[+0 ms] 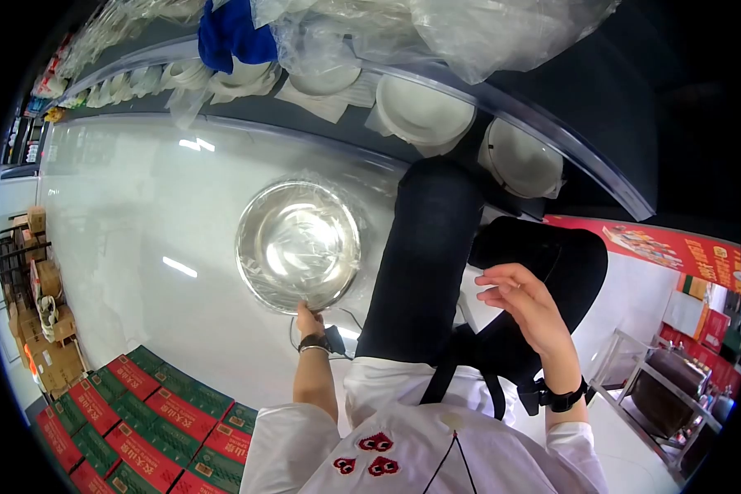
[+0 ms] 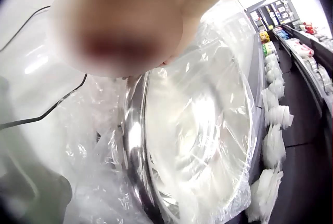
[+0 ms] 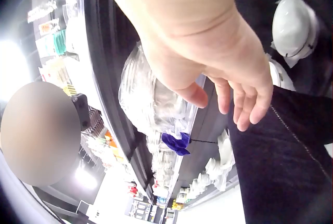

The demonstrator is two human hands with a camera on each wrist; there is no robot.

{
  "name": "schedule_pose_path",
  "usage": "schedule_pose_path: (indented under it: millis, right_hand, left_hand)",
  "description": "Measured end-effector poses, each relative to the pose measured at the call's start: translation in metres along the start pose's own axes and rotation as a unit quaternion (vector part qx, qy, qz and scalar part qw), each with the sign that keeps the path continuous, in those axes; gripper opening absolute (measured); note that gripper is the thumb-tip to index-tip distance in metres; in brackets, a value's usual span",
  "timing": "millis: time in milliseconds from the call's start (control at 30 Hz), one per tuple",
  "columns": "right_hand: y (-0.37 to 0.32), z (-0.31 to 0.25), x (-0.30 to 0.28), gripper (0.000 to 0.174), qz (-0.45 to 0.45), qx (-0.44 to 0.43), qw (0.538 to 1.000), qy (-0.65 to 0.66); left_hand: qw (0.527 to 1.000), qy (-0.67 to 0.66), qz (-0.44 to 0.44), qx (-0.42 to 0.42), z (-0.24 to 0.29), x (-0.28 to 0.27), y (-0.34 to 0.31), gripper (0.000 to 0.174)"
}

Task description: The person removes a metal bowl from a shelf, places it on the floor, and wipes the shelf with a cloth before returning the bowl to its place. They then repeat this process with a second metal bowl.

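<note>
A shiny round metal basin (image 1: 300, 247), wrapped in clear plastic, is near the middle of the head view. The left hand (image 1: 308, 319) grips its near rim. In the left wrist view the basin (image 2: 200, 130) stands beside that hand (image 2: 125, 31), whose fingers are mostly hidden. The right hand (image 1: 523, 309) is raised above the person's lap, fingers loosely bent and holding nothing. In the right wrist view this hand (image 3: 213, 63) hangs with its fingers apart, touching nothing.
Shelves above hold wrapped white bowls (image 1: 425, 111), plastic-bagged stacks and a blue cloth (image 1: 237, 37). Red and green boxes (image 1: 152, 412) are stacked at lower left, with cartons (image 1: 53, 362) beyond. A metal rack (image 1: 659, 395) stands at right. A thin black cable (image 2: 52, 108) lies near the basin.
</note>
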State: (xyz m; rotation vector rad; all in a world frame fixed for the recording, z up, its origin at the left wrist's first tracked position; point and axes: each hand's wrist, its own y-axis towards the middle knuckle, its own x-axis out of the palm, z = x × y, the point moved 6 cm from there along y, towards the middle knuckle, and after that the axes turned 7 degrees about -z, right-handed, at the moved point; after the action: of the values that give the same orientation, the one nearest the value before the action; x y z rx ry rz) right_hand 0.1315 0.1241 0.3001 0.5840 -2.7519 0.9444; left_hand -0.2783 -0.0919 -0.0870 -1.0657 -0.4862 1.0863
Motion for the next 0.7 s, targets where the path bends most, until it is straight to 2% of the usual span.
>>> schedule_pose_path:
  millis: [67,133,167,233,267,367,467,633,700]
  right_hand:
    - [0.002,-0.001,0.001,0.027,-0.002,0.0,1.0,-0.005]
    - [0.004,-0.003,0.004,0.027,-0.008,0.002,1.0,-0.008]
    - [0.005,-0.004,0.005,0.027,-0.011,0.001,1.0,-0.007]
    - [0.007,-0.005,0.007,0.027,-0.013,0.003,1.0,-0.01]
    - [0.008,-0.005,0.007,0.027,-0.015,0.001,1.0,-0.01]
    - [0.009,-0.005,0.007,0.027,-0.02,-0.006,1.0,-0.01]
    - [0.01,-0.006,0.009,0.026,-0.037,-0.01,0.999,-0.011]
    - [0.008,-0.011,0.01,0.026,-0.06,-0.031,0.998,-0.017]
    - [0.006,-0.009,0.008,0.026,-0.063,-0.039,0.997,-0.014]
  left_hand:
    - [0.999,0.029,0.007,0.011,0.009,-0.001,-0.018,0.031]
    - [0.996,0.041,0.007,0.075,0.024,0.003,-0.033,0.028]
    - [0.996,0.041,0.01,0.077,0.029,0.004,-0.039,0.028]
    - [0.994,-0.048,0.022,0.095,0.039,0.004,-0.048,0.02]
    - [0.994,-0.049,0.022,0.097,0.044,0.004,-0.054,0.02]
    - [0.975,-0.138,-0.095,0.143,0.074,0.017,-0.073,0.006]
    - [0.964,-0.148,-0.13,0.18,0.121,0.023,-0.101,0.008]
    - [0.962,-0.132,-0.104,0.217,0.171,0.026,-0.157,0.008]
    - [0.956,-0.127,-0.128,0.232,0.181,0.019,-0.174,0.007]
